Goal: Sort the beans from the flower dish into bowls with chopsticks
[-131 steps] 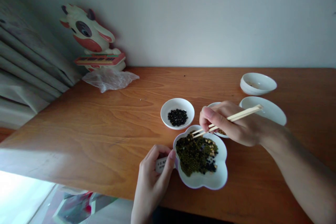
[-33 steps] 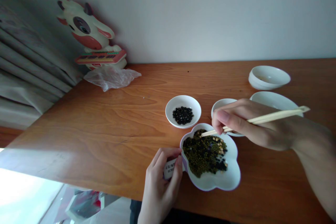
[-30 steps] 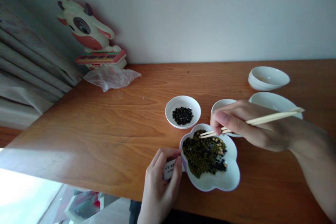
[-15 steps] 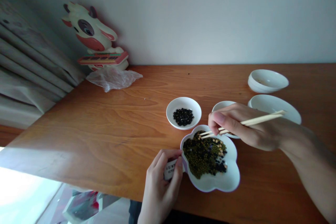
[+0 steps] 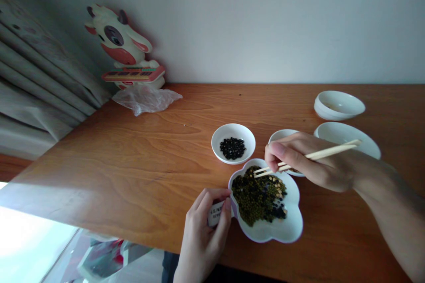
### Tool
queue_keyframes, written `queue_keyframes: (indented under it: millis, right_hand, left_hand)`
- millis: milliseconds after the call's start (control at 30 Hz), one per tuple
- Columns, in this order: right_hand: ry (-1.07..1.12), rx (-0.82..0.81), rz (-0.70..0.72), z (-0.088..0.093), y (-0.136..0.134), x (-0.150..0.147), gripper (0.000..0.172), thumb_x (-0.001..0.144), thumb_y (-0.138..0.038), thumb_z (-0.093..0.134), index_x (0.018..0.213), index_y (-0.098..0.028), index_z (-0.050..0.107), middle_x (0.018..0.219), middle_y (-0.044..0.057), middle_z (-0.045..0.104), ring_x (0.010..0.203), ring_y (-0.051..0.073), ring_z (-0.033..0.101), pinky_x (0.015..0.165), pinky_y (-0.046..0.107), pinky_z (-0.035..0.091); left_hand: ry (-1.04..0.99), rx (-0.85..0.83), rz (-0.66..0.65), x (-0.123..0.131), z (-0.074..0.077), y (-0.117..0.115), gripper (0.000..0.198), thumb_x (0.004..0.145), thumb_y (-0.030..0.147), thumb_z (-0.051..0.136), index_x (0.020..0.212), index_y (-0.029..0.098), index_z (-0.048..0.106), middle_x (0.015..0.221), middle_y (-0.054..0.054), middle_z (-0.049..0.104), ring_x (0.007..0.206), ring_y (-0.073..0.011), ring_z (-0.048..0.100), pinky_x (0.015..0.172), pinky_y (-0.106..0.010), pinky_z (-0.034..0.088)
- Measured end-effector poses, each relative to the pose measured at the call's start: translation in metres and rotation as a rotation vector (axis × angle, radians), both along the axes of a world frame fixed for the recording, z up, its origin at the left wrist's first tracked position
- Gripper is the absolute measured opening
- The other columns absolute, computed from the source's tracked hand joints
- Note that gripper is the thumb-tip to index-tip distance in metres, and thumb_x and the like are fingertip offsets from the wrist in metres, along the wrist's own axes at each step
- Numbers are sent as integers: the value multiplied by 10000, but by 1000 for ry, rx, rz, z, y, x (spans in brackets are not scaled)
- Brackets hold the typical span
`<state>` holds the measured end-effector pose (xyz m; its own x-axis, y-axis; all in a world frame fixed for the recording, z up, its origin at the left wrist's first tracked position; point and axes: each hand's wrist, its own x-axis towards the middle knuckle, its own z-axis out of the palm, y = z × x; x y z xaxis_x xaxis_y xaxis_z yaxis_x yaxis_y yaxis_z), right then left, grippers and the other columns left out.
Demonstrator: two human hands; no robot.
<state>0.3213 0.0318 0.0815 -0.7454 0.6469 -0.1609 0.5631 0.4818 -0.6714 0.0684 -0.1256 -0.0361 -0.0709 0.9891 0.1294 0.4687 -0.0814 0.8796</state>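
Observation:
My right hand point(image 5: 299, 159) is closed around a pair of wooden chopsticks point(image 5: 327, 152). Their tips rest among mixed beans point(image 5: 255, 194), green, black and pale yellow, in a white flower-shaped dish point(image 5: 288, 227). Whether a bean is caught between the tips I cannot tell. At the dish's left edge, my left hand point(image 5: 204, 230) grips the rim, thumb and fingers around a small white printed label point(image 5: 215, 213). Just behind the dish stands a small white bowl point(image 5: 216, 148) of black beans point(image 5: 232, 148). Another small white bowl point(image 5: 280, 134) is partly covered by my right hand.
Two white bowls stand at the right, one farther back point(image 5: 338, 105) and one nearer point(image 5: 348, 135), partly behind my right hand. A cow-shaped toy keyboard point(image 5: 128, 59) leans in the left corner above a clear plastic bag point(image 5: 148, 101). A curtain point(image 5: 43, 84) hangs at the left.
The whole view has shifted slightly. The chopstick tips have moved a little within the beans. Both hands keep nearly the same grip and place.

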Motion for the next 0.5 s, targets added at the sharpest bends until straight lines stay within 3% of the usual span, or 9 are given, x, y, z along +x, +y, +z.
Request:
queue_keyframes:
  millis: [500]
  right_hand:
    - [-12,12,-2,4,-2,-3,561,1121,-567,326,834,-225,666,728,11,660,634,174,558,615,345,360]
  left_hand:
    - [-37,-23,-3,1,-1,0,154,1083,286,597,1192,269,704,1076,-22,753,951,-182,723,845,-275,554]
